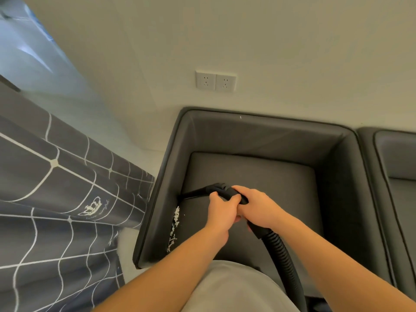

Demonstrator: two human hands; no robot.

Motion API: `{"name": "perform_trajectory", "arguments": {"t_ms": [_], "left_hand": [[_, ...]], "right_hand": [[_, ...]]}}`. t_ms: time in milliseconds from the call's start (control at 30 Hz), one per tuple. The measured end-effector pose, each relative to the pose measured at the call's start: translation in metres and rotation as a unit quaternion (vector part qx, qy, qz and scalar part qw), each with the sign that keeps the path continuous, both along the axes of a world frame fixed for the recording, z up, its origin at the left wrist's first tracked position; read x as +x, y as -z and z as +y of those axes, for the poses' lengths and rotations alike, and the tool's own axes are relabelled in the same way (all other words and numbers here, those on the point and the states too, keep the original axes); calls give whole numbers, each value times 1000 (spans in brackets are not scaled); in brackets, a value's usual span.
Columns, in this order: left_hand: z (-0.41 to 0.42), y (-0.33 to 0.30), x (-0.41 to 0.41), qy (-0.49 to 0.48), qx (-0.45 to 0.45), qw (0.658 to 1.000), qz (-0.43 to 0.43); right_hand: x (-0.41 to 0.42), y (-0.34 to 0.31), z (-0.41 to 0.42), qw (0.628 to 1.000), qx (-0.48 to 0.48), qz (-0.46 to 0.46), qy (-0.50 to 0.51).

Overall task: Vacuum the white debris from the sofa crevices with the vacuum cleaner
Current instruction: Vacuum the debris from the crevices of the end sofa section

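A dark grey sofa seat (258, 172) with padded arms fills the middle of the head view. White debris (174, 226) lies in a strip along the crevice between the seat cushion and the left arm. A black crevice nozzle (198, 192) points left, its tip at the far end of that crevice, just beyond the debris. My left hand (221, 212) and my right hand (254, 206) both grip the black vacuum handle where the nozzle joins it. The ribbed black hose (281, 255) runs from the handle down towards the bottom edge.
A grey curtain or cover with a white grid pattern (56, 199) hangs at the left, close to the sofa arm. A double wall socket (215, 81) sits on the white wall behind. A second sofa seat (396, 167) adjoins on the right.
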State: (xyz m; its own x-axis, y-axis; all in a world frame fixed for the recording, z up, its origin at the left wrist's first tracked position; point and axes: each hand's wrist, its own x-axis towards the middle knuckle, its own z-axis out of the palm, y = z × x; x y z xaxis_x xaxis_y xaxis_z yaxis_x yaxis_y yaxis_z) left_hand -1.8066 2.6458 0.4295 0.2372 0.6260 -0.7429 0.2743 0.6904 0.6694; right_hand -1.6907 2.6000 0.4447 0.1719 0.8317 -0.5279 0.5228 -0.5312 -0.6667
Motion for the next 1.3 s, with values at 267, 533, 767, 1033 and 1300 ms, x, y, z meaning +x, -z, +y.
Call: {"name": "perform_trajectory", "arguments": {"t_ms": [267,533,767,1033,1300], "left_hand": [[14,7,0,-9,-9,999,42],[13,-3,3,-65,-50,996,-25],[-4,1,-15,-66,-52,996,3],[-8,-17,-27,-44,-49,997,-33],[-25,-28,-44,-25,-70,994,-76]], "right_hand": [[-13,24,16,999,-7,-30,-32],[12,6,18,997,1,12,-76],[-17,11,5,997,-31,14,-70],[-21,-11,-5,999,-30,36,-28],[-42,-33,-24,999,-33,28,17]]}}
